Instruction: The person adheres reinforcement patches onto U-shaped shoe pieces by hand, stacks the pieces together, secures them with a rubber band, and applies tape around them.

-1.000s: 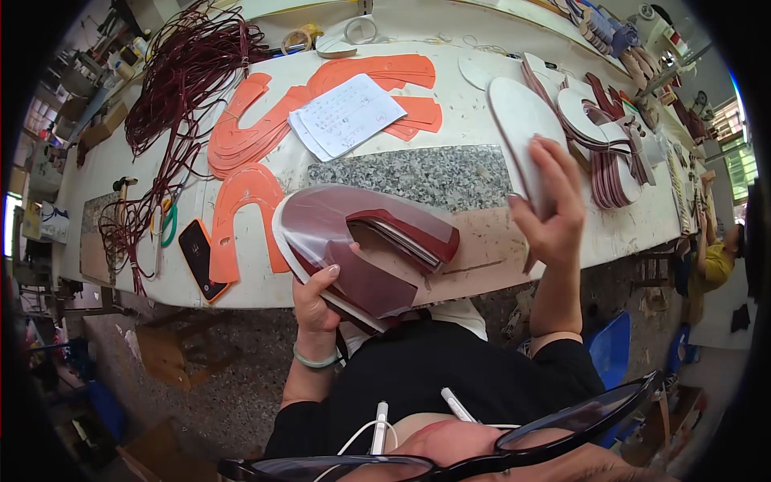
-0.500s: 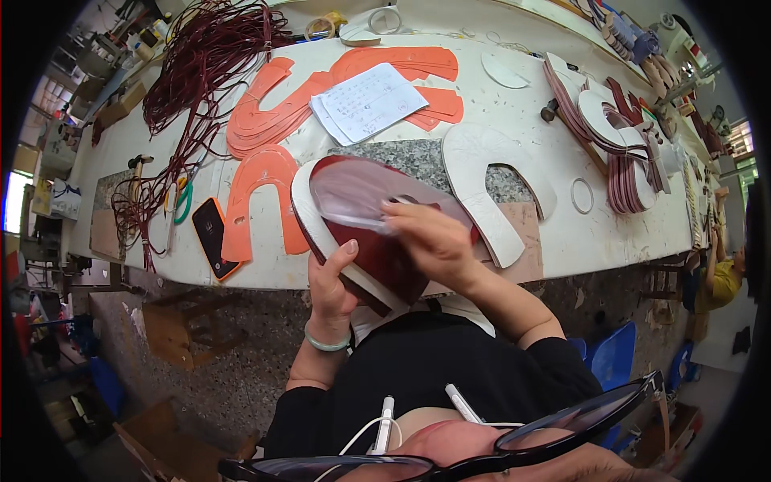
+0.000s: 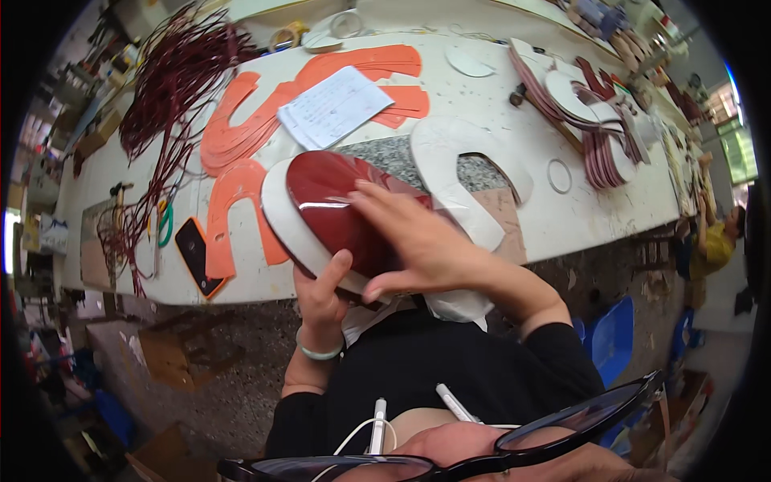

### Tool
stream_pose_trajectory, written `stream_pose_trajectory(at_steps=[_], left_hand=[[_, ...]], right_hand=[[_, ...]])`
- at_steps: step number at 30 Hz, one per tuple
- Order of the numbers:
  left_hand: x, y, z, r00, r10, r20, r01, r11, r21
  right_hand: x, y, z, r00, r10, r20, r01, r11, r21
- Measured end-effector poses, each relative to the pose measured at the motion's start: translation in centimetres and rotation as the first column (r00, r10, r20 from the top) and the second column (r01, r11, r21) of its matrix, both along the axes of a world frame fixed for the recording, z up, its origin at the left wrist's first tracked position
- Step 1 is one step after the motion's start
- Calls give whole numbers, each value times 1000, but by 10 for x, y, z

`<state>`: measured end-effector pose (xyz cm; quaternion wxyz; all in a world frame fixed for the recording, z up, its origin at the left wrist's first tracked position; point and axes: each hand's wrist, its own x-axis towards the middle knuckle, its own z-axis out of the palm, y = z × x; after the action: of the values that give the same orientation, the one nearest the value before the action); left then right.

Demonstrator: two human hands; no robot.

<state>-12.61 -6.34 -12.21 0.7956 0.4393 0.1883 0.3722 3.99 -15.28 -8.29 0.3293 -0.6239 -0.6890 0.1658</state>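
Observation:
A glossy dark red sheet (image 3: pixel 325 181), like leather, lies over a white curved piece (image 3: pixel 278 205) whose rounded rim shows along its left side. My left hand (image 3: pixel 320 296) grips the lower left edge of this layered piece, thumb on top and fingers hidden beneath. My right hand (image 3: pixel 422 241) lies over the red surface with its fingers stretched out, holding nothing. Just right of them, a white horseshoe-shaped piece (image 3: pixel 438 157) rests on the table, partly over a speckled stone slab (image 3: pixel 482 175). Several orange horseshoe-shaped pieces (image 3: pixel 234 189) lie to the left.
A written paper (image 3: pixel 337 104) sits on the orange pieces. Left are a phone (image 3: pixel 197 257), green-handled scissors (image 3: pixel 165 225) and a heap of dark red cords (image 3: pixel 173 88). Curved pink-and-white pieces (image 3: pixel 598 145) are stacked at right, near a ring (image 3: pixel 559 176). Another person (image 3: pixel 719 245) is at far right.
The clear film my right hand was pinching has come off the red surface. That hand has opened and now lies flat over the red sheet. The view has shifted slightly.

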Motion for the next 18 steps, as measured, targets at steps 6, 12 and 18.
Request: stream_pose_trajectory(at_steps=[6, 12, 18], left_hand=[[-23, -2, -10, 997, 73, 8, -73, 997, 8], [-69, 37, -9, 982, -18, 187, 22, 999, -22], [-113, 83, -28, 682, -280, 676, 418, 907, -46]], right_hand=[[-26, 17, -7, 997, -40, -68, 45, 996, 75], [71, -32, 52, 379, -271, -885, -20, 954, -300], [198, -45, 1, -232, -2, -973, -325, 943, 75]])
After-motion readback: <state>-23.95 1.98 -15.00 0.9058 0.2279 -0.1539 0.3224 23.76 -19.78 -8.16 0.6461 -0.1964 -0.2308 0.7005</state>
